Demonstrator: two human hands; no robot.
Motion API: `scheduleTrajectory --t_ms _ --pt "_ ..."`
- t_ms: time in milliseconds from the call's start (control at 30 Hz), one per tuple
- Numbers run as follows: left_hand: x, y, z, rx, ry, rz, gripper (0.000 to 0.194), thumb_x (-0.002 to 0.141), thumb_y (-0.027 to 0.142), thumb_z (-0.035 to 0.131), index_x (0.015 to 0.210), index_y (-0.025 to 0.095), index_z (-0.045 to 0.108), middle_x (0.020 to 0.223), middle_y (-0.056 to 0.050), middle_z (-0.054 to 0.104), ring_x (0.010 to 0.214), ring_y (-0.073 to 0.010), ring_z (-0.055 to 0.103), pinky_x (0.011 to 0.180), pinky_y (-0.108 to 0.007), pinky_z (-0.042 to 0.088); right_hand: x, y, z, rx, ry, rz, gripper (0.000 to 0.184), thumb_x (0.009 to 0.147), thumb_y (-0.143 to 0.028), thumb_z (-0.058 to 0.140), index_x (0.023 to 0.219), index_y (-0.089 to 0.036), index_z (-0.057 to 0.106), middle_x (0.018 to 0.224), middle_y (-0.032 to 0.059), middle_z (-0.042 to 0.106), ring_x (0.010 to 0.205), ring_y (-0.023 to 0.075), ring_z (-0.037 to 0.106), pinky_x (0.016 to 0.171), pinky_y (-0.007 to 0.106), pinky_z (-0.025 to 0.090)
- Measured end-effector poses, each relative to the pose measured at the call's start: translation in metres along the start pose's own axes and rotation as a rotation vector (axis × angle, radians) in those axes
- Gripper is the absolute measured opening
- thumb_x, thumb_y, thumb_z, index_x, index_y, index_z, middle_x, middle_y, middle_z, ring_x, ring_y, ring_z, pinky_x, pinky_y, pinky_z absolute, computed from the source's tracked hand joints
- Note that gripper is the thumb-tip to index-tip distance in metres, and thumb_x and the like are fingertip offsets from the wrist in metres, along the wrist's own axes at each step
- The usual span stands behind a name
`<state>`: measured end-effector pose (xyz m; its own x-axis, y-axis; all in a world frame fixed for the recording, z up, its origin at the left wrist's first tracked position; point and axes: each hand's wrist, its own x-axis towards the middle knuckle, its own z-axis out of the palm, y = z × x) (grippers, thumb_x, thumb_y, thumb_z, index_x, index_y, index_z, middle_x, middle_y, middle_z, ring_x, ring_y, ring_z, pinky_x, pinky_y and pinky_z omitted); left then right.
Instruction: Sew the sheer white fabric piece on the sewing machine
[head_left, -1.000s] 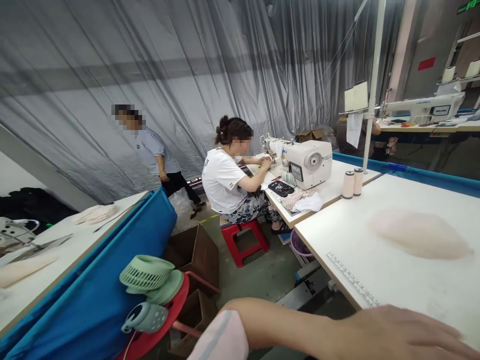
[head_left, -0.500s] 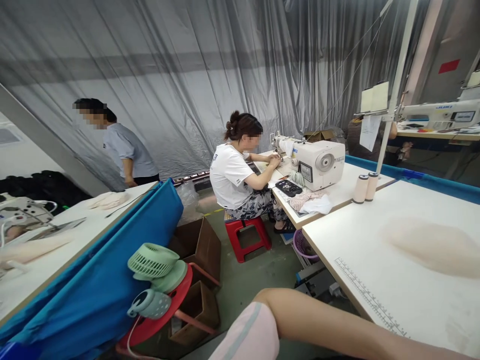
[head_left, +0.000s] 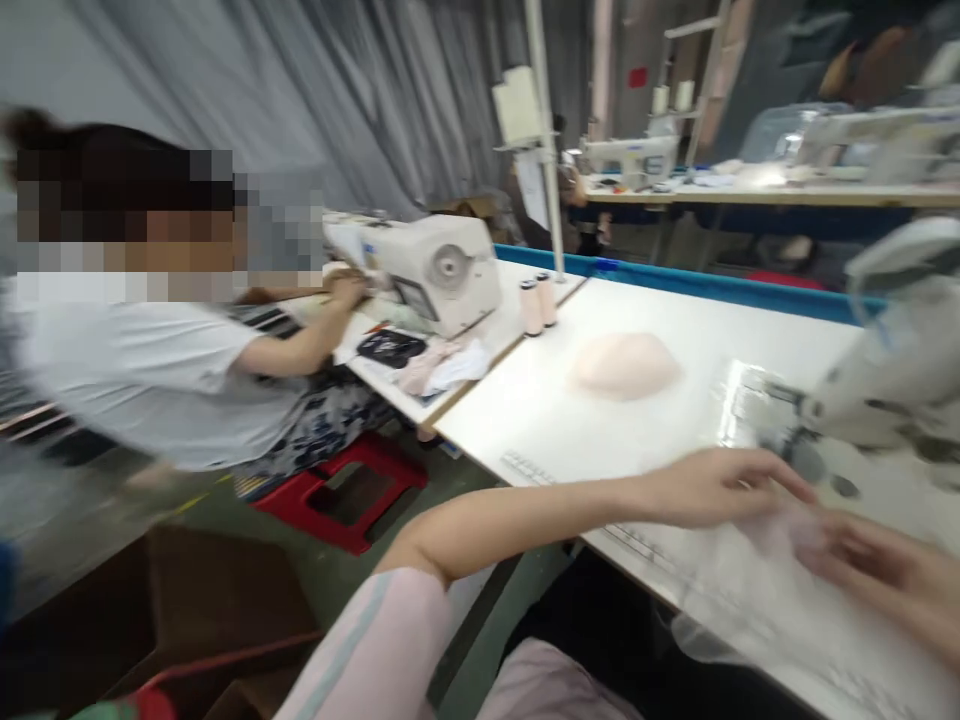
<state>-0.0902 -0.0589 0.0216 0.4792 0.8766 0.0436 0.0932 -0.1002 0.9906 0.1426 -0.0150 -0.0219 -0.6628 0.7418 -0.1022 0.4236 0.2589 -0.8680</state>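
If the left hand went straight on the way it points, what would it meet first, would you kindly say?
Probably the pale sheer fabric, then the right hand beyond; blur leaves the depth, and any contact, unclear.

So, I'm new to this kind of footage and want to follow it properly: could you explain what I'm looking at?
There is no robot here. All the pictures come from one camera worn on a person's head, looking forward and down. The left hand, on the arm with the pink sleeve, and the right hand hold a pale sheer material between them; blur hides the exact grip. On the white table lie a pale beige piece and, near its far-left edge, two thread spools standing upright. At right is what looks like a sewing machine. The person in the white shirt is a co-worker, seated at another machine.
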Motion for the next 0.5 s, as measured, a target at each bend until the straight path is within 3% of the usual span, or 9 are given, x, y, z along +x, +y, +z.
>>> scheduleTrajectory --t_ms 67,167,200,267,367,433,500 --pt "0.004 -0.002 -0.003 -0.099 0.001 -0.077 0.022 0.092 0.02 0.048 0.111 0.014 0.059 0.108 -0.006 0.062 0.069 -0.0085 0.062 0.07 -0.026 0.053 -0.001 -0.015 -0.006 0.093 0.018 0.123 0.012 0.082 -0.045 0.065 0.089 -0.035 0.067 0.089 0.0108 0.068 0.075 0.019 0.065 0.057 0.03 0.046" --pt "0.007 -0.001 -0.014 0.038 0.087 -0.22 0.022 0.092 0.024 0.048 0.109 0.016 0.059 0.08 -0.001 0.062 0.066 -0.01 0.058 0.063 -0.024 0.049 0.012 -0.033 -0.01 0.333 0.04 0.284 0.027 0.077 -0.035 0.071 0.101 -0.022 0.064 0.056 -0.0037 0.053 0.04 0.0066 0.04 0.04 0.023 0.029" --pt "0.009 0.0 -0.019 0.11 0.079 -0.278 0.023 0.092 0.027 0.049 0.11 0.017 0.059 0.071 0.001 0.06 0.065 -0.011 0.057 0.061 -0.023 0.047 0.017 -0.035 -0.011 0.419 0.044 0.296 0.032 0.075 -0.032 0.073 0.102 -0.02 0.062 0.052 -0.0066 0.05 0.038 0.0057 0.038 0.038 0.021 0.026" --pt "0.014 0.002 -0.025 0.179 0.035 -0.355 0.028 0.093 0.035 0.048 0.112 0.018 0.059 0.065 0.003 0.058 0.061 -0.0118 0.056 0.058 -0.023 0.045 0.024 -0.035 -0.014 0.53 0.012 0.285 0.034 0.075 -0.029 0.073 0.104 -0.017 0.059 0.06 -0.0056 0.059 0.036 0.0041 0.039 0.034 0.019 0.023" --pt "0.024 0.004 -0.023 0.184 0.017 -0.332 0.038 0.094 0.049 0.044 0.112 0.019 0.058 0.083 -0.002 0.065 0.075 -0.0143 0.063 0.07 -0.028 0.049 0.028 -0.031 -0.016 0.555 -0.037 0.214 0.027 0.078 -0.024 0.069 0.101 -0.016 0.059 0.066 -0.0037 0.065 0.036 0.0044 0.048 0.033 0.017 0.029" --pt "0.03 0.003 -0.017 0.258 -0.01 -0.283 0.04 0.087 0.05 0.057 0.114 0.02 0.055 0.092 -0.003 0.065 0.082 -0.0154 0.062 0.072 -0.027 0.049 0.028 -0.032 -0.017 0.535 -0.033 0.17 0.02 0.079 -0.022 0.068 0.097 -0.016 0.059 0.064 -0.0047 0.064 0.037 0.0054 0.052 0.034 0.016 0.033" --pt "0.037 -0.001 -0.011 0.346 -0.029 -0.24 0.041 0.082 0.045 0.066 0.112 0.02 0.053 0.087 0.0 0.063 0.077 -0.0141 0.059 0.064 -0.025 0.045 0.028 -0.033 -0.017 0.513 -0.003 0.147 0.017 0.08 -0.019 0.067 0.094 -0.016 0.059 0.067 -0.0045 0.065 0.038 0.0055 0.054 0.034 0.016 0.036"
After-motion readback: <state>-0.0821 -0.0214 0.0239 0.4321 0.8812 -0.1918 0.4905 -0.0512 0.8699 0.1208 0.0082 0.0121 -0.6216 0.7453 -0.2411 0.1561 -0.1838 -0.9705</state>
